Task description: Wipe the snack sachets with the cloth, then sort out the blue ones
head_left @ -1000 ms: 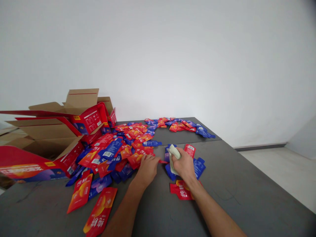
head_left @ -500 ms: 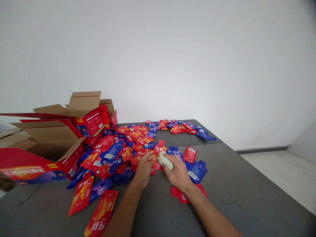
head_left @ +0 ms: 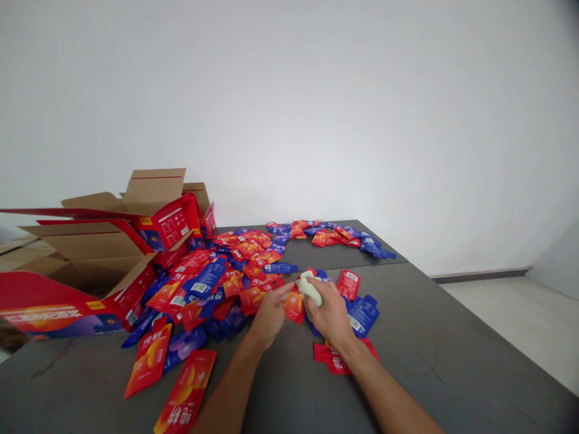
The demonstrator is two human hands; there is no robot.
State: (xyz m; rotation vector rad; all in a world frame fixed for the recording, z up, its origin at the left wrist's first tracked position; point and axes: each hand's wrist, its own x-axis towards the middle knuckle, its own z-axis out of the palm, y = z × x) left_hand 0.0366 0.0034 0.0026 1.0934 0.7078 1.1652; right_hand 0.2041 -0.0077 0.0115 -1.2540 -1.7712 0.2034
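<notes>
Red pouch [head_left: 294,308] now aslant, top rightward

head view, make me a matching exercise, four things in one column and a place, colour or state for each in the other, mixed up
Column one:
1. pale cloth
2. left hand
3. open boxes
4. table

Column two:
A. dark grey and flat
B. gripped in the right hand
C. red outside, with brown flaps raised
D. at the left edge of a red-and-orange pouch

Right pairs: 1-B, 2-D, 3-C, 4-A
</notes>
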